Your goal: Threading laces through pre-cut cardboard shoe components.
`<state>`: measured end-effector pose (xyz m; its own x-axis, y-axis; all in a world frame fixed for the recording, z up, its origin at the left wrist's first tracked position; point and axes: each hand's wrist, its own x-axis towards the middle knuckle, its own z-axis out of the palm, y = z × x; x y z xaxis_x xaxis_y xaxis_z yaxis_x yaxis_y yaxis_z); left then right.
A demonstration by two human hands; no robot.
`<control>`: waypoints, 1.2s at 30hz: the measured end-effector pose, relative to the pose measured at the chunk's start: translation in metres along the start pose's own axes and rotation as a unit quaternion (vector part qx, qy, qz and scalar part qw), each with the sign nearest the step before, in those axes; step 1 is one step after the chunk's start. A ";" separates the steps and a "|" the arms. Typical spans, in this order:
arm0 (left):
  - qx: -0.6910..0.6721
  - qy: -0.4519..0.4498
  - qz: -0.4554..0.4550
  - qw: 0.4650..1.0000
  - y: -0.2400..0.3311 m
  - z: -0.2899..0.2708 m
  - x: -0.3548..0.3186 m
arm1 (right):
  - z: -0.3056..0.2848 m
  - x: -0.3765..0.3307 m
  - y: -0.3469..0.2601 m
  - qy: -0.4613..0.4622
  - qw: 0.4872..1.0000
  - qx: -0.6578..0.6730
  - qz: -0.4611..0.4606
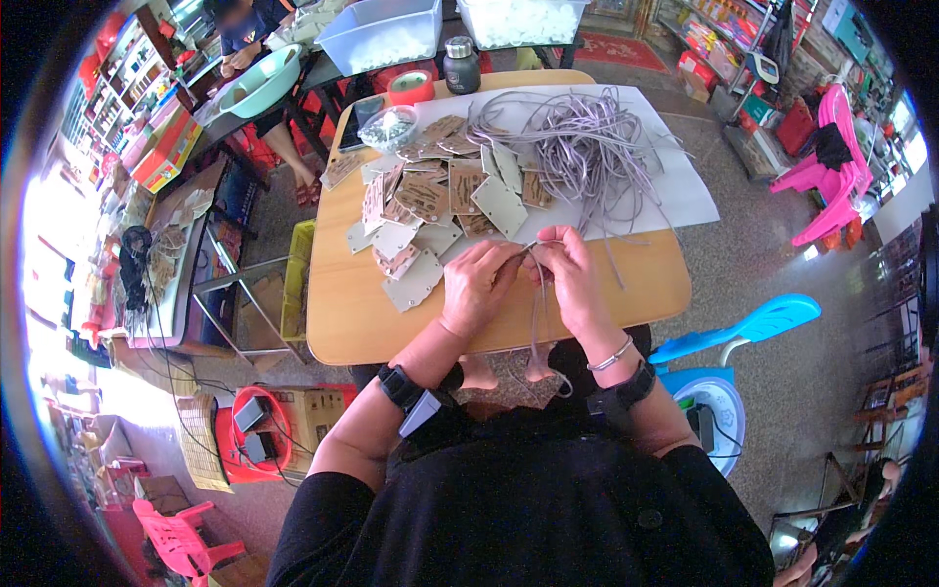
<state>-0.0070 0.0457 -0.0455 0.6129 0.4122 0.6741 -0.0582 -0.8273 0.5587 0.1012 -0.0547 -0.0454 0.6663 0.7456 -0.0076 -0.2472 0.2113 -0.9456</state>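
My left hand and my right hand meet over the table's near edge, fingertips pinched together. Between them they hold a thin grey-purple cord, whose strands hang past the table edge toward my lap. What the fingertips do at the cord's end is too small to make out. Just beyond my left hand lies a loose pile of small square cards, some brown with dark print, others pale with corner holes. Past my right hand, a tangled heap of the same kind of cord rests on a white sheet.
A clear bowl of small shiny parts, a red tape roll and a dark flask stand at the wooden table's far side. Bins stand behind. Another person sits far left. A blue chair is at right.
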 end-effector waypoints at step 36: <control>0.037 0.028 -0.049 0.998 -0.002 -0.010 0.001 | -0.136 -0.079 -0.151 0.141 0.889 0.150 -0.408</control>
<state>-0.0136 0.0519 -0.0411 0.5683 0.5109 0.6450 0.0598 -0.8074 0.5869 0.1818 -0.2311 0.0540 0.8492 0.0871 0.5209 0.2514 0.8007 -0.5438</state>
